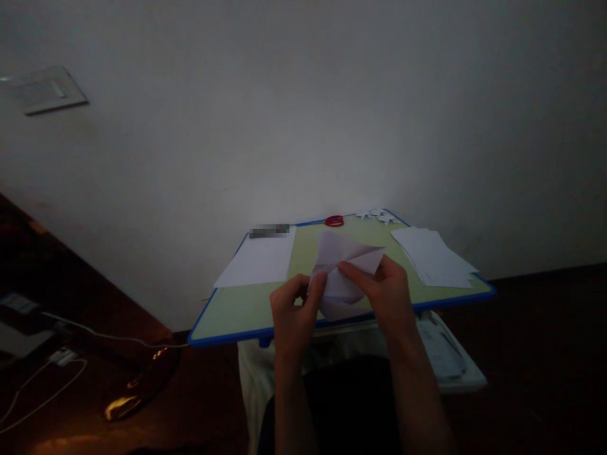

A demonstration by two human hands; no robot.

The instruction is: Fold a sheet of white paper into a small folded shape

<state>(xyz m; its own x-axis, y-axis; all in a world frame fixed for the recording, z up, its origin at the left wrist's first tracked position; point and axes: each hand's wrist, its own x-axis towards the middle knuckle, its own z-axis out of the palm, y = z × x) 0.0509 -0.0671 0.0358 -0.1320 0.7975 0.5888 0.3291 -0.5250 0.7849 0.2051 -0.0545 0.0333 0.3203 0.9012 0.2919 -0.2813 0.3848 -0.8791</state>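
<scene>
A creased, partly folded sheet of white paper [339, 287] is held up above the near edge of a small table. My left hand [296, 306] pinches its left side, with the thumb lying on the front. On the right, my right hand [386, 287] grips the paper too, its index finger pressed on the middle of the folds and the other fingers partly behind it. Several flaps stick out at the top, right and bottom. The fingers behind the paper are hidden.
The pale green table [237, 316] has a blue rim. On it lie red-handled scissors [334, 221], white paper stars [377, 215], a stack of white sheets [434, 256], another white sheet [258, 262] and a blurred dark object [269, 231]. A wall [303, 126] stands behind; cables [114, 338] run left.
</scene>
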